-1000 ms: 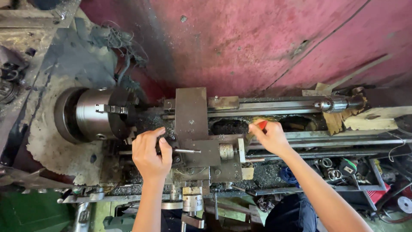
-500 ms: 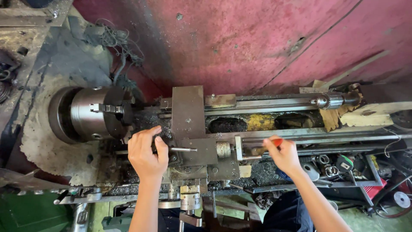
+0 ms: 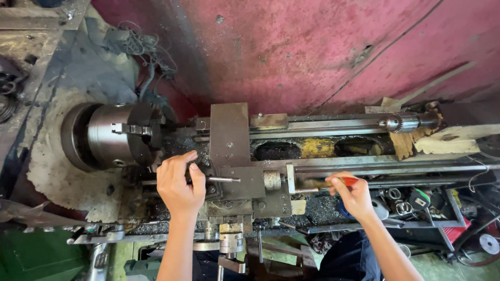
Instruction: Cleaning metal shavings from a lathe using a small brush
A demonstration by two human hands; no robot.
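- While I look straight down from the head camera, my left hand point(image 3: 179, 184) is clenched around a small handle on the lathe carriage point(image 3: 237, 171), near the front edge of the lathe bed point(image 3: 364, 169).
- A thin steel lever point(image 3: 224, 179) sticks out to the right from under that left hand's fingers, lying level across the carriage.
- My right hand point(image 3: 354, 195) is closed on a red-handled tool point(image 3: 346, 181); the red grip shows between thumb and fingers, and the shaft points left toward the carriage.
- I cannot tell what kind of tip the tool has, since it ends against the grey carriage parts.
- The two hands are well apart, left at the chuck end of the carriage, right further along the front of the bed.
- The three-jaw chuck point(image 3: 120, 135) sits at the left end of the bed, just beyond my left hand, with nothing that I can make out clamped in it.
- At the far right end of the bed a drill chuck point(image 3: 398, 123) lies along the rear rail.
- Beside my right hand, a tray point(image 3: 448, 205) on the front right of the lathe holds loose metal parts and small tools.
- Behind the lathe stands a worn red wall point(image 3: 312, 52).
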